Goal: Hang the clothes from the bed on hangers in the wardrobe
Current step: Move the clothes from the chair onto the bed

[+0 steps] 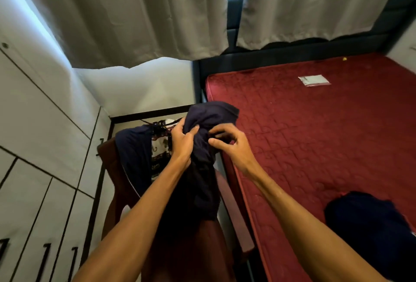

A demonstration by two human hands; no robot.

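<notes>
A dark navy garment (202,169) hangs between my hands in front of me. My left hand (183,141) grips its bunched upper part. My right hand (227,141) pinches the cloth beside it with the fingertips; any hanger inside is hidden by the fabric. Behind it, in the open wardrobe (144,116), hang another navy garment (132,153) and a white patterned one (158,151). A further dark navy garment (369,230) lies crumpled on the red mattress (315,128) at the lower right.
White wardrobe doors with black handles (40,169) fill the left side. A brown open door panel (234,209) stands between wardrobe and bed. Beige curtains (135,11) hang above. A small white packet (314,80) lies on the mattress near the dark headboard (292,56).
</notes>
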